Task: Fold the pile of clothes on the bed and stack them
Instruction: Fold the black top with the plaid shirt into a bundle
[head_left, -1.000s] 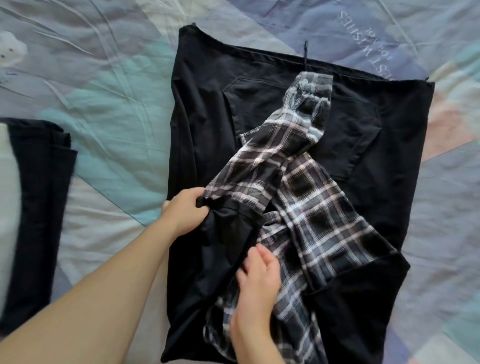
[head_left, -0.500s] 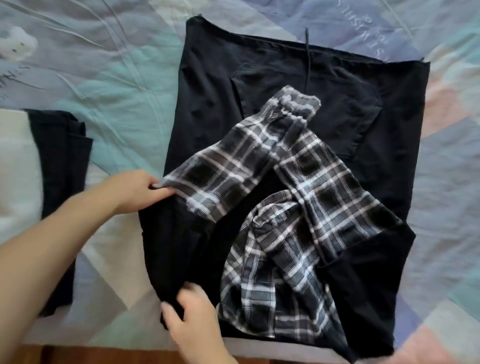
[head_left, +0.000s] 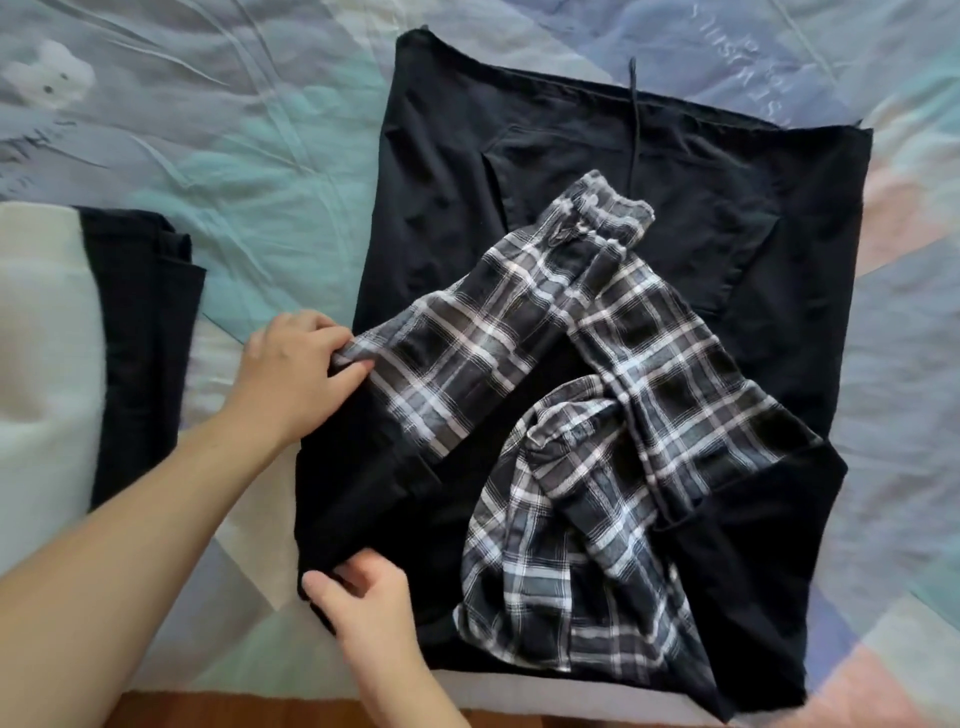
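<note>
L hand (head_left: 291, 369) pinching plaid sleeve (head_left: 457, 364), R hand (head_left: 363, 597) gripping black cuff (head_left: 332, 509) edge; hoodie (head_left: 571, 208) soft, floppy, light, prob best held at cuff corners w/ both hands

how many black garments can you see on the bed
2: a large black garment spread flat mid-bed under the plaid garment, and a folded black garment at the left. More may be hidden.

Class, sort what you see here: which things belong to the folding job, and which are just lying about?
Belonging to the job:
plaid garment
black garment
folded dark clothes
left hand, pinching the plaid garment
right hand, gripping the black garment

Just there:
patterned bedspread
</note>
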